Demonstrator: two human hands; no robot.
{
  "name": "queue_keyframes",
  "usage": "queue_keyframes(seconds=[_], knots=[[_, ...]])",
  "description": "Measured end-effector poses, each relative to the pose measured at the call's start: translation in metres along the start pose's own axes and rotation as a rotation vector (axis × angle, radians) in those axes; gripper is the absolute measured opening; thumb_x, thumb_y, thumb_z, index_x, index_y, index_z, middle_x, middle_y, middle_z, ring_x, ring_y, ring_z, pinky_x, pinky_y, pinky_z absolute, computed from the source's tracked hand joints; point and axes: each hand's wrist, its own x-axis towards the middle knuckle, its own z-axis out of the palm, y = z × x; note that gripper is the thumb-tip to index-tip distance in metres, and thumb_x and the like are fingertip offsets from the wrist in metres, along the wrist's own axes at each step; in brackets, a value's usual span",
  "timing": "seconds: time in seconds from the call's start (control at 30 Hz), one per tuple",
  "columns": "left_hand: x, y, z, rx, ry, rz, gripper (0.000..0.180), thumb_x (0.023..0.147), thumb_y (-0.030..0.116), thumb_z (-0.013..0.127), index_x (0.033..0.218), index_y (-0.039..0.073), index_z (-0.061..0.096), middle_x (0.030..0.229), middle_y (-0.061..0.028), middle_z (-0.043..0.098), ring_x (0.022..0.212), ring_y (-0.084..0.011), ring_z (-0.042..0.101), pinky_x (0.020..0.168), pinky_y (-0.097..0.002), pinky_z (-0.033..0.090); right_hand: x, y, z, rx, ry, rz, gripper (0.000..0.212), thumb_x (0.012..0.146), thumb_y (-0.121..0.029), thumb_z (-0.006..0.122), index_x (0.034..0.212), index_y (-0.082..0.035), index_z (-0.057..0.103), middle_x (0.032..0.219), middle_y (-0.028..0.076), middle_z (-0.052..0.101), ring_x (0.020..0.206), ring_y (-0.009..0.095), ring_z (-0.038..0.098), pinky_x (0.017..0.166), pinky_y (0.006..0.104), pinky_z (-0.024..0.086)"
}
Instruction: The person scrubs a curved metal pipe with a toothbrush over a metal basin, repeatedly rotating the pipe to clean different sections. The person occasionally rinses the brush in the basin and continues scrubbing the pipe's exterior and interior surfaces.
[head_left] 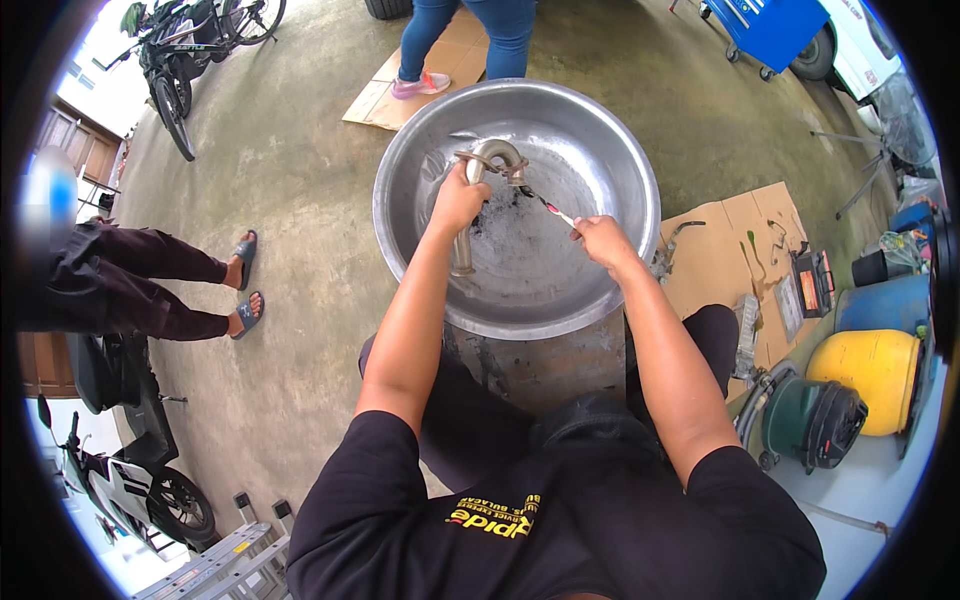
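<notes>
A wide round metal basin (600, 300) stands in front of me, with dark grime on its bottom. My left hand (459, 202) is closed around a bent metal pipe (505, 150) with a flange, held over the left part of the basin. Its curved end points toward the basin's middle, and a straight length hangs below my hand. Between the fingers of my right hand (603, 240) is the pale handle of a slim toothbrush-like brush (562, 215), partly red. The brush's blackened tip is at the pipe's open end; whether it reaches inside I cannot tell.
On the right, a cardboard sheet (720, 240) holds metal parts and a battery (812, 280). Beyond it are a yellow drum (865, 365) and a green shop vacuum (800, 420). One person (430, 45) stands beyond the basin, another (160, 265) at left. A ladder (225, 560) lies lower left.
</notes>
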Motion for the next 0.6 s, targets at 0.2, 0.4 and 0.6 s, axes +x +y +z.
queue_keyframes(seconds=[0.2,0.4,0.6], knots=[[-0.01,0.004,0.01,0.229,0.073,0.11,0.055,0.076,0.014,0.061,0.129,0.006,0.054,0.106,-0.0274,0.067,0.105,-0.0454,0.062,0.089,-0.0495,0.047,-0.017,-0.018,-0.01,-0.367,0.153,-0.011,0.038,0.099,-0.031,0.049,0.092,0.0,0.071,0.089,0.024,0.069,0.088,0.042,0.065,0.082,0.0486,0.049],[-0.016,0.013,0.016,0.273,0.094,0.157,0.056,0.075,0.012,0.062,0.13,0.006,0.051,0.102,-0.028,0.067,0.101,-0.046,0.063,0.086,-0.0516,0.048,-0.019,-0.012,-0.013,-0.424,0.14,-0.029,0.037,0.1,-0.032,0.047,0.098,-0.002,0.069,0.101,0.025,0.068,0.098,0.044,0.064,0.087,0.051,0.048],[-0.02,0.017,0.015,0.344,0.119,0.226,0.044,0.078,0.009,0.063,0.12,0.005,0.05,0.097,-0.0259,0.068,0.098,-0.0461,0.063,0.083,-0.0535,0.048,-0.025,-0.023,-0.014,-0.462,0.101,0.029,0.037,0.102,-0.034,0.044,0.11,-0.006,0.067,0.111,0.021,0.068,0.106,0.041,0.064,0.09,0.0506,0.049]])
